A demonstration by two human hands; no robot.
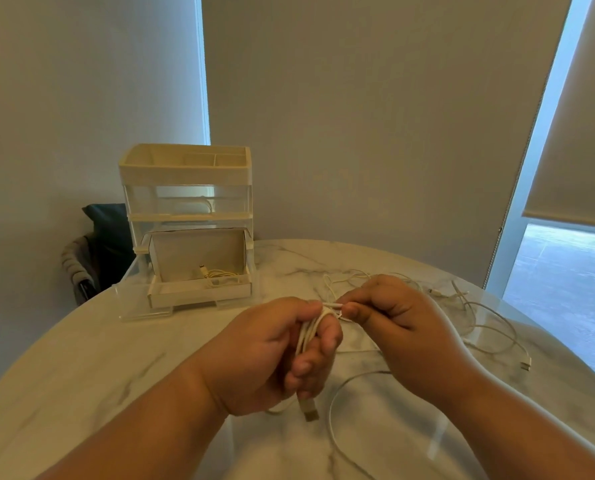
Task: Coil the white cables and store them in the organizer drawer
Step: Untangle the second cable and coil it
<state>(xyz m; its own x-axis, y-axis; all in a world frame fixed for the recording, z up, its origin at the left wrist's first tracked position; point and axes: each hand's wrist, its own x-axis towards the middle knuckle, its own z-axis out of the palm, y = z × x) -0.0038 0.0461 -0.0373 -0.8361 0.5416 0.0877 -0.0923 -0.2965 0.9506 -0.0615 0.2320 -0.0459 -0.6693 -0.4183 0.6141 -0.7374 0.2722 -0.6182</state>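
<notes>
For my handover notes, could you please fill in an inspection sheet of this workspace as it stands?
Surface: round marble table, pale with grey veins.
Job's things: organizer at the table's far left, its bottom drawer pulled open with one coiled cable inside.
Clutter: nothing seen.
Hands: left hand grips a partly wound white cable; right hand pinches its free strand beside it.
Cables: loose cables lie tangled on the table to the right; a USB plug hangs below the left hand.
Surroundings: roller blinds drawn, a dark chair behind the organizer.
</notes>
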